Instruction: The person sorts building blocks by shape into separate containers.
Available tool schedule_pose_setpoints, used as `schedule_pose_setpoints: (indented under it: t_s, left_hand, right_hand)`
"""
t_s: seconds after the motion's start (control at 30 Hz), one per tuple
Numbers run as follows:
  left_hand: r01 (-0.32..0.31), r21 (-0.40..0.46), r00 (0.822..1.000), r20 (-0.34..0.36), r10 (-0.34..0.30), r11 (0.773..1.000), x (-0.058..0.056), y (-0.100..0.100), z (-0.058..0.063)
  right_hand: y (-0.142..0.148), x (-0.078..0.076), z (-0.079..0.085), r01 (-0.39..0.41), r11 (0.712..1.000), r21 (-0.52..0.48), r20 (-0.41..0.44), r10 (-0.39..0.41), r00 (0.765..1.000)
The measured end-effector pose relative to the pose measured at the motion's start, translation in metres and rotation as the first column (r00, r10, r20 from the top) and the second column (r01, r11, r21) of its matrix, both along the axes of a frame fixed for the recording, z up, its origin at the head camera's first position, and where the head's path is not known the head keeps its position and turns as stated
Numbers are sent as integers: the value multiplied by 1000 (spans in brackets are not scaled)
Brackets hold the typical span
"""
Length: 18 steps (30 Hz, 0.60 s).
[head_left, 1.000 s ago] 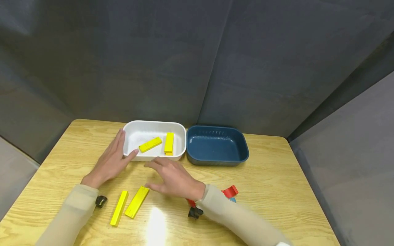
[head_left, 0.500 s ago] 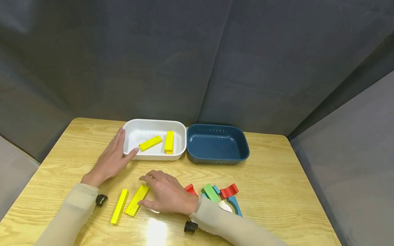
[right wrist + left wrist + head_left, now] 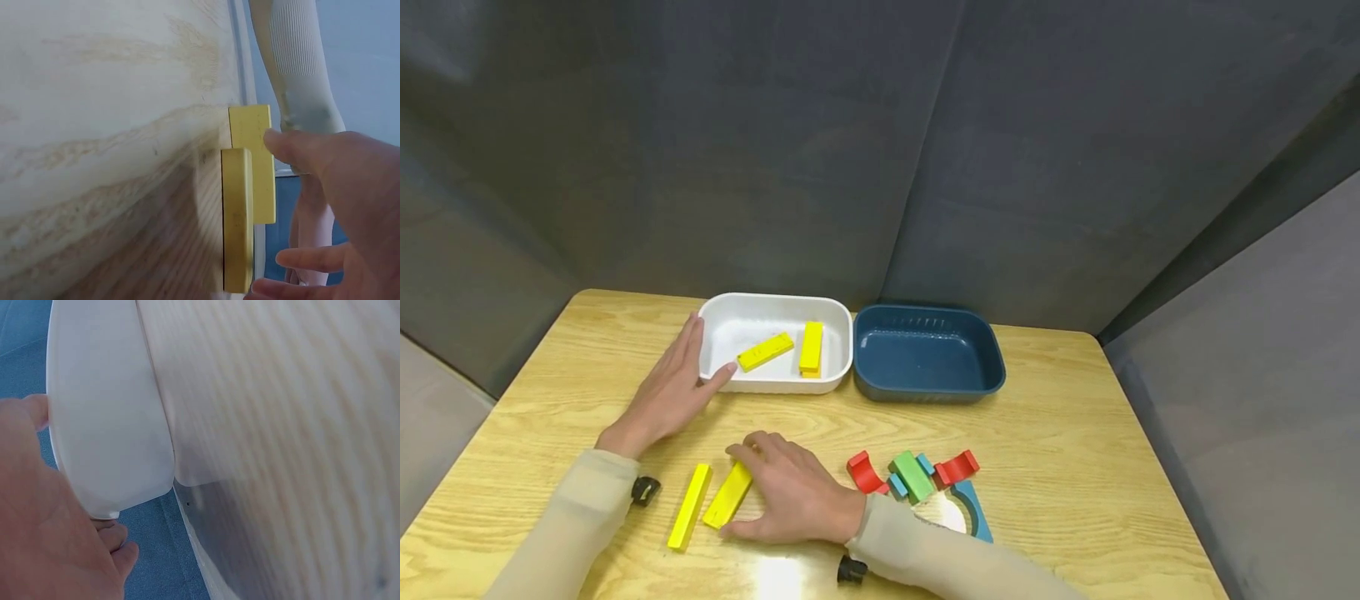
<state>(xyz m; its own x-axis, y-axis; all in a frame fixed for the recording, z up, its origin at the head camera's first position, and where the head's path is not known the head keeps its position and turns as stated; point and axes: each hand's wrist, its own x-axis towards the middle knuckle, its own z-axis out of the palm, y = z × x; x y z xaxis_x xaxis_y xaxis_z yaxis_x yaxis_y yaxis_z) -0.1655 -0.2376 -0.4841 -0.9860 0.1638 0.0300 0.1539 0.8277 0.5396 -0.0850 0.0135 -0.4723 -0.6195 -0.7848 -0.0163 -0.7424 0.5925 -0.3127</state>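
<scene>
My left hand [image 3: 664,379] rests on the near left corner of the white bin [image 3: 790,387], fingers along its side and thumb over the front rim. In the left wrist view, fingertips [image 3: 114,539] show at the bin's corner. Over a flat yellow block [image 3: 726,500] on the table, my right hand [image 3: 793,492] is spread, with thumb and fingers near opposite ends. The right wrist view shows the thumb slightly above this yellow block [image 3: 237,219]. A second, narrower yellow block [image 3: 689,508] lies just left of it. Several yellow blocks [image 3: 765,352] lie inside the white bin.
A dark blue bin [image 3: 928,390] adjoins the white one on its right. Near the right forearm sit red arched blocks [image 3: 957,469], a green block [image 3: 912,477], small blue blocks [image 3: 898,486] and a blue arched piece [image 3: 973,510]. Dark grey fabric [image 3: 737,167] rises behind the table.
My right hand has moved from beside the white bin down toward me and left, over the flat yellow block. The coloured blocks under its forearm have come into view. The left hand keeps its place.
</scene>
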Motion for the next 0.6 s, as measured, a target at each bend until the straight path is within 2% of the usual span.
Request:
schedule_pose_setpoints:
  t_s: [0.27, 0.6]
  left_hand:
    - [-1, 0, 1000, 4, 1, 1000, 0, -1, -1]
    - [2, 1, 1000, 4, -2, 1000, -1, -1, -1]
  right_hand:
    - [-4, 2, -4, -4, 999, 44, -7, 4, 1000]
    - [-8, 1, -9, -56, 995, 84, -48, 60, 997]
